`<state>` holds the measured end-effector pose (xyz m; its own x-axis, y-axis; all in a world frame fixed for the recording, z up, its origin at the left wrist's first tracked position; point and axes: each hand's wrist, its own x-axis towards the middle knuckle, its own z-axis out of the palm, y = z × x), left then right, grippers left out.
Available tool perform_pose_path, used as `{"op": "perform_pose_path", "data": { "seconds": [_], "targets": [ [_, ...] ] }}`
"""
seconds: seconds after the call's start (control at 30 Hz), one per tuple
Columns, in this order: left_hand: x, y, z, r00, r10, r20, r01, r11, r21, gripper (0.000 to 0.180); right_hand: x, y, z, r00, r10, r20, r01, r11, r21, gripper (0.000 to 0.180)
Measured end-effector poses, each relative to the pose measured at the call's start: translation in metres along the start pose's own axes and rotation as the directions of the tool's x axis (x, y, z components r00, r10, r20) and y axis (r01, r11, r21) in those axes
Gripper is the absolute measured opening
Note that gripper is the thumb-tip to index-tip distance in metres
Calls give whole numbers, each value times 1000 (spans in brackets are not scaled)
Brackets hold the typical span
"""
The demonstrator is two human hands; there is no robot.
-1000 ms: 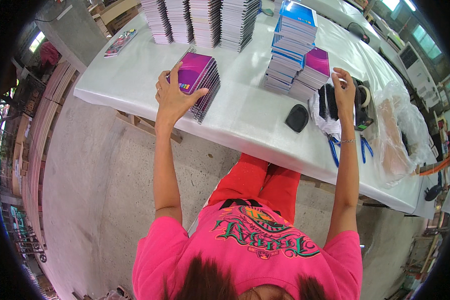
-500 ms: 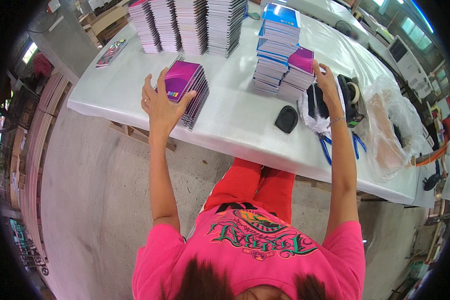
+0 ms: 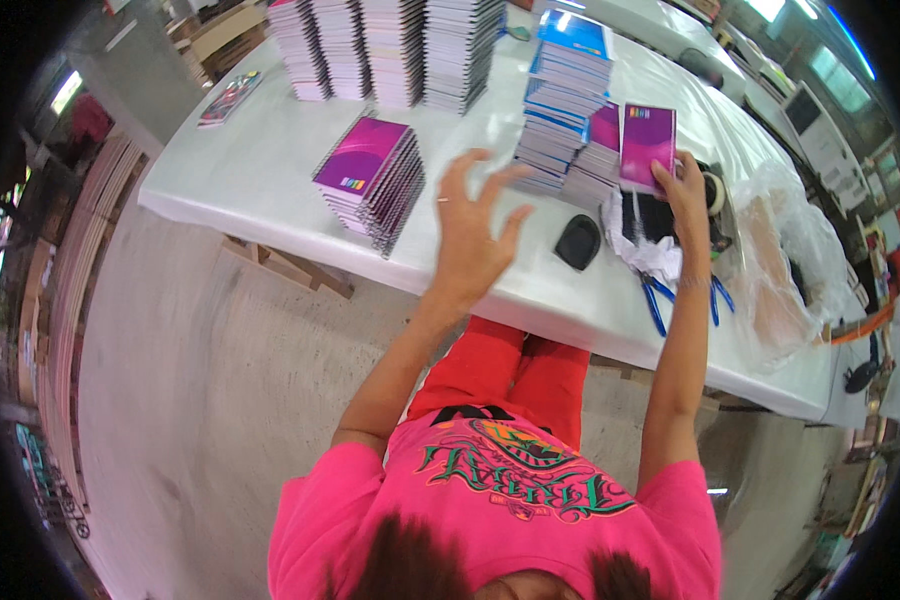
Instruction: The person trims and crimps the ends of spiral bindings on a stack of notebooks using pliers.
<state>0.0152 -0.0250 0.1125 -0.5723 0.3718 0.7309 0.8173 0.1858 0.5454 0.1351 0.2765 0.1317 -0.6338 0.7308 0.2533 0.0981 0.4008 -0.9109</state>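
At the far left of the white table (image 3: 220, 180) I record one flat printed item (image 3: 230, 99). To its right, along the back, I count four tall stacks of spiral-bound notebooks (image 3: 393, 55). Nearer the front edge stands one shorter stack of purple spiral notebooks (image 3: 368, 160), its edges uneven.

The left hand (image 3: 476, 238) is right of that stack and clear of it, over the table. Its fingers are spread wide, and I see nothing held.

Further right I count one tall blue-covered stack (image 3: 571, 60), its layers offset, and one lower purple-topped stack (image 3: 592, 165) against its near right side. One black pad (image 3: 577, 243) lies in front.

The right hand (image 3: 684, 190) has a narrow grip on one purple booklet (image 3: 649, 135). I find the booklet pinched at its near right corner, thumb across the cover; most of it extends beyond the fingers, away from the person, just right of the purple-topped stack. I cannot tell whether those touch.

Below the wrist I count two blue-handled tools (image 3: 655, 305); at far right, one clear plastic bag (image 3: 800, 235).
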Motion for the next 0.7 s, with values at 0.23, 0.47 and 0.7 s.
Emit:
{"op": "perform_pose_path", "data": {
  "seconds": [0.23,0.47,0.7],
  "targets": [
    [-19,27,31,887,335,318,-334,941,-60,48,-129,-2,40,917,-265,298,327,927,-181,43],
    [-61,-5,71,772,150,617,-230,972,51,50,-135,4,45,794,-271,545,433,881,-192,29],
    [-42,-9,36,767,134,627,-276,952,134,42,-3,86,-12,973,-223,61,230,901,-368,28]
  ]
}}
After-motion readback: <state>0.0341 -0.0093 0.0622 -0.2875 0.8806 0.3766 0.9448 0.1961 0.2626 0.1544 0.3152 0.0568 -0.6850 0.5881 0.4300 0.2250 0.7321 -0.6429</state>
